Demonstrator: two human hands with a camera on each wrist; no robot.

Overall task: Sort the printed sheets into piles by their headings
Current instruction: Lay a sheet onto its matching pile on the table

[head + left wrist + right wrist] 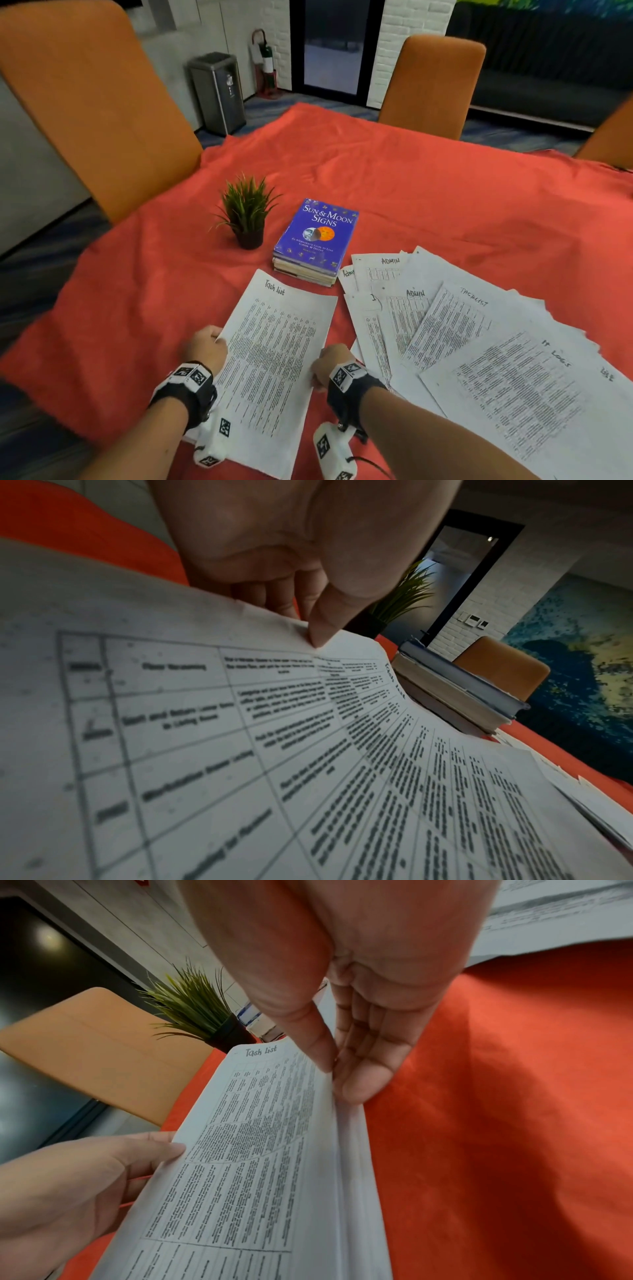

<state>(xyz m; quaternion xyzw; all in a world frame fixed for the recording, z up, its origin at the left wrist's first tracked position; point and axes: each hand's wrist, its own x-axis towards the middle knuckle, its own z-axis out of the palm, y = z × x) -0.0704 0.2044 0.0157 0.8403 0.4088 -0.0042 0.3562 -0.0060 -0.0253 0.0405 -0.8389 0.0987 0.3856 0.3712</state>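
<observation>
The "Task List" stack (274, 359) lies on the counter's red cloth (411, 192) at about 6 o'clock in the head view, each long edge pinched — the left hand (205, 346) grips the left margin, thumb on top, and the right hand (330, 365) clamps the right edge between thumb and fingers (363, 1085). At 3 to 4 o'clock, just beside it, fans a loose spread of sheets (479, 342) headed "ADMIN", "Task List" and "IT LOGS". At 12 o'clock sits a blue "Sun & Moon Signs" book (317, 236) atop other books; a small potted plant (246, 212) stands at 11.
</observation>
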